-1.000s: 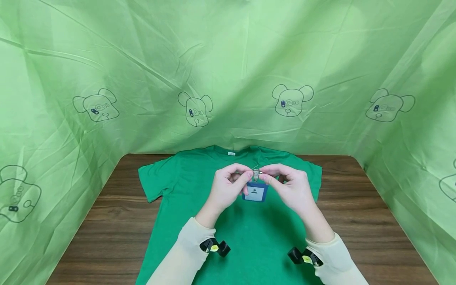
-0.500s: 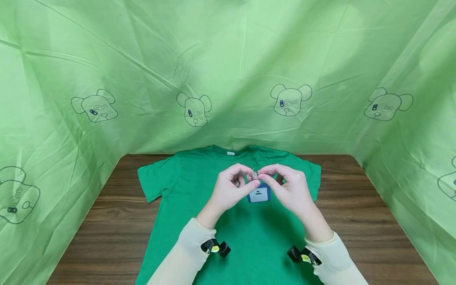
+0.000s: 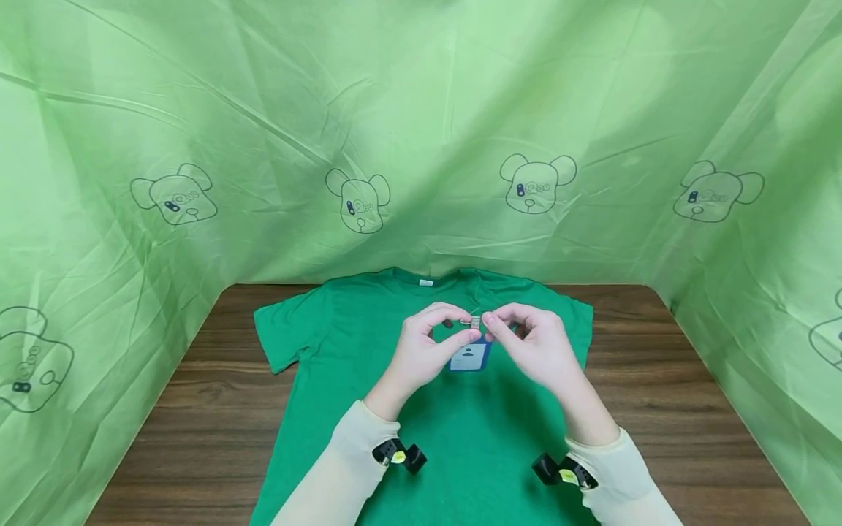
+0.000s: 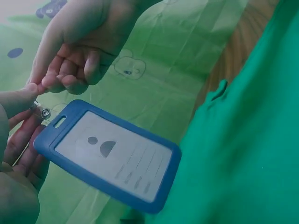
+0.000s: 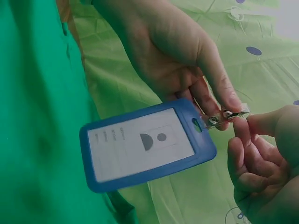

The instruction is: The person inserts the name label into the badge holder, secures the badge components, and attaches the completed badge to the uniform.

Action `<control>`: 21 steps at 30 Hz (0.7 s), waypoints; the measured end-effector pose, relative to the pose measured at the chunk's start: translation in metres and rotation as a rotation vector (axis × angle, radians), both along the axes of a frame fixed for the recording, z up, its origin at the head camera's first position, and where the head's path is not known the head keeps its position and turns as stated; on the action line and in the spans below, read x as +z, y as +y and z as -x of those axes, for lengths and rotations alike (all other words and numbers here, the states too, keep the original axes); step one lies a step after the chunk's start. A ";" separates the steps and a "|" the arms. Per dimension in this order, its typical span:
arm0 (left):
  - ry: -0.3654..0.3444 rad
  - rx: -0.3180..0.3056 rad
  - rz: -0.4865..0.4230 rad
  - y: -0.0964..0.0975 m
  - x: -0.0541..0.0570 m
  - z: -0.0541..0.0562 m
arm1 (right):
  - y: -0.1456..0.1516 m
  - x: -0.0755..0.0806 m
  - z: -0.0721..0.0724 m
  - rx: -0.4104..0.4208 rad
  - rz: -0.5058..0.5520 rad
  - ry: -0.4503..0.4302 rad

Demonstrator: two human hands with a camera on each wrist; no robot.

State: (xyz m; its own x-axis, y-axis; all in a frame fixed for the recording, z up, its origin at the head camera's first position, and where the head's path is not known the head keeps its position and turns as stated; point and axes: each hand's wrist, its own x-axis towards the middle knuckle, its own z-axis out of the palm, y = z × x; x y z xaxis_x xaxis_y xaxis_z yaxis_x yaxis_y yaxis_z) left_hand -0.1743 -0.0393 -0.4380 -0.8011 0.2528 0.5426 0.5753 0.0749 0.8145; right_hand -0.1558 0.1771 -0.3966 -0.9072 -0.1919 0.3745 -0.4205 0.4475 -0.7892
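Note:
A blue-framed ID badge holder [image 3: 468, 356] with a white card hangs above the green T-shirt [image 3: 421, 424]. A clear strap with a snap joins the holder's slot to a small metal badge clip [image 3: 476, 322]. My left hand [image 3: 430, 340] pinches the clip between thumb and fingers from the left. From the right, my right hand [image 3: 536, 343] pinches the clip's end with thumb and index finger, its other fingers curled. In the right wrist view, the left thumb [image 5: 226, 95] lies along the metal part. Fingertips partly hide the clip in each view.
The T-shirt lies spread on a dark wooden table [image 3: 217, 394], collar at the far side. Light green cloth walls [image 3: 421, 131] with bear-head prints stand at the back and both sides. Each wrist carries a small black camera [image 3: 414, 459].
The badge holder swings right, then back left. The clip turns slightly between the fingers, the right thumb rises toward the index fingertip, and the left thumb and index finger spread a little wider.

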 end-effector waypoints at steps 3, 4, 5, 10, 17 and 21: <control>0.003 -0.012 -0.007 0.001 -0.002 0.001 | 0.002 0.000 0.002 0.042 0.008 -0.095; 0.003 -0.014 -0.008 0.001 -0.002 0.001 | 0.003 0.000 0.002 0.061 0.024 -0.134; 0.000 -0.016 -0.009 0.002 -0.003 0.001 | 0.004 0.000 0.002 0.079 0.042 -0.173; -0.050 -0.001 0.012 0.004 -0.006 0.001 | 0.006 0.002 0.002 0.150 0.139 -0.350; -0.092 0.003 0.028 0.005 -0.005 0.001 | 0.006 0.004 0.002 0.140 0.166 -0.415; -0.119 -0.014 0.000 0.005 -0.006 0.001 | 0.006 0.002 0.003 0.112 0.161 -0.404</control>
